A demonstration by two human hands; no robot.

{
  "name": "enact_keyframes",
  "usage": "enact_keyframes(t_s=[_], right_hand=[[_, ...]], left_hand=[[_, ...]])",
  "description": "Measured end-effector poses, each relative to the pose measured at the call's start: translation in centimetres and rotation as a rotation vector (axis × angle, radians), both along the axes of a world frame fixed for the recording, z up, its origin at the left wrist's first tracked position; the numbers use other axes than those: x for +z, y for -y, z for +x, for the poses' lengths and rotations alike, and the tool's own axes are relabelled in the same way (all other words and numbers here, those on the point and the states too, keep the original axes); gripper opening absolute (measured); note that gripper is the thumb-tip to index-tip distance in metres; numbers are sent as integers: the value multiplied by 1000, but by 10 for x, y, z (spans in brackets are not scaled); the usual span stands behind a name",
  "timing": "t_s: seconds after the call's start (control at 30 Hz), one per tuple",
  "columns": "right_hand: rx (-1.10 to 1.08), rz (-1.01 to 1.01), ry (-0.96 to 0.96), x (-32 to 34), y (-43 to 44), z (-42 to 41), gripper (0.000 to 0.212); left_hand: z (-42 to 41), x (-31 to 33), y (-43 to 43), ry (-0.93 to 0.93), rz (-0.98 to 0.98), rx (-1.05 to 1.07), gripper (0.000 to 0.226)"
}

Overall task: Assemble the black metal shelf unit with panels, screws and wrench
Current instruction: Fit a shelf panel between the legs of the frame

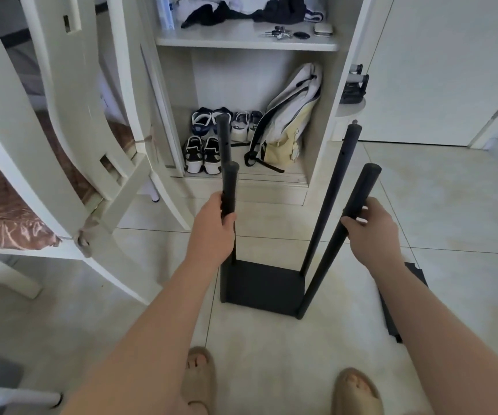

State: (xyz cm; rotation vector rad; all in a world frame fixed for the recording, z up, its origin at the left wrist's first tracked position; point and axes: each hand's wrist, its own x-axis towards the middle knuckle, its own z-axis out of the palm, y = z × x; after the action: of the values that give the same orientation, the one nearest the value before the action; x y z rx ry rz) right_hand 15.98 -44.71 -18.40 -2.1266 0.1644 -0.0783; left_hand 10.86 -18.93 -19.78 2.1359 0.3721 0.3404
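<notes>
A black metal shelf panel lies low on the tiled floor with black round posts rising from its corners. My left hand grips the near left post below its top. My right hand grips the near right post around its upper part. The far left post and the far right post, which has a small stud on its top, stand free. A second black panel lies on the floor at the right, partly hidden by my right forearm.
A white wardrobe stands open ahead with shoes and a backpack at its bottom. A white chair with a pink cushion is close on the left. My sandalled feet are near the panel.
</notes>
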Motion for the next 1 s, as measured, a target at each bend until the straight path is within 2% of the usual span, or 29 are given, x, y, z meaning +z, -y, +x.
enact_keyframes(t_s=[0.3,0.4,0.47,0.57,0.67,0.77,0.87,1.0], right_hand=[[24,45,13,-2,-6,-3,35],[38,61,-6,-3,-1,-6,28],[67,42,-26,-4,3,-8,26],[130,-28,-51,-7,15,-15,32],[189,-192,-84,-12,36,-25,51],[201,-295,-106,-18,64,-36,58],[184,-331,-144,-23,98,-42,60],[126,-376,-231,-41,151,-44,65]], left_hand=[[-6,2,-8,14,10,57,28],[-9,4,-6,-5,-13,62,32],[-13,4,-5,-78,-78,80,40],[-23,0,-3,-345,-123,96,69],[-32,-6,7,-610,66,-41,68],[-30,-15,26,-741,197,-285,67],[-25,-23,61,-796,260,-559,63],[-20,-39,127,-777,324,-738,59]])
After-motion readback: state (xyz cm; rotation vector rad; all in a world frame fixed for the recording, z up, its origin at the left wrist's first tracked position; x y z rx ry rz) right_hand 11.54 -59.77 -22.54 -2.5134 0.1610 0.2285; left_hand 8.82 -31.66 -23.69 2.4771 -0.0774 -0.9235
